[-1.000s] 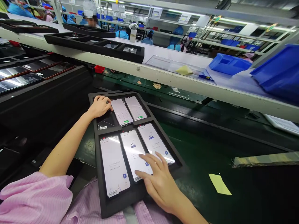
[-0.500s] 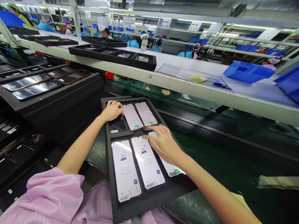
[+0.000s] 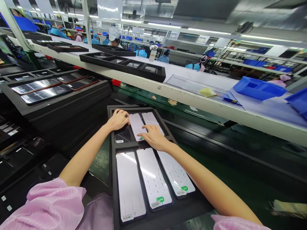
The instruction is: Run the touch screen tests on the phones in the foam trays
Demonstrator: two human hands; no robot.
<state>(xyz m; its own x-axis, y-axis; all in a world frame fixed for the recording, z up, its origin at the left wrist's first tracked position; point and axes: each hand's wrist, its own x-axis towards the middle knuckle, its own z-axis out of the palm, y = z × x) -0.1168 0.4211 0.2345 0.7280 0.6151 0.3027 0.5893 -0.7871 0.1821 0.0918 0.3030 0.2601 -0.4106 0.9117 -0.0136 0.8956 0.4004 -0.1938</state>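
Observation:
A black foam tray [image 3: 127, 146] holds two rows of phones. My left hand [image 3: 119, 119] lies over the dark-screened phone [image 3: 122, 134] at upper left, fingers bent beside the upper middle phone [image 3: 135, 123]. My right hand [image 3: 154, 137] hovers over that middle phone's lower part, thumb and forefinger apart; contact cannot be made out. It partly covers the upper right phone [image 3: 150, 118]. Keypads show on the lower middle phone [image 3: 153, 175] and the lower right phone [image 3: 176, 171]. The lower left phone [image 3: 130, 185] has a mostly white screen.
To the left, another black tray [image 3: 20, 103] carries several phones. A white-edged bench [image 3: 192, 95] crosses ahead, bearing a compartmented black tray [image 3: 122, 66], a bottle [image 3: 153, 53] and a blue bin [image 3: 260, 88]. Several people sit beyond it.
My right hand has moved from the lower middle phone up to the upper middle one. The lower middle screen changed to a keypad; the lower left turned mostly white. My left hand stays put.

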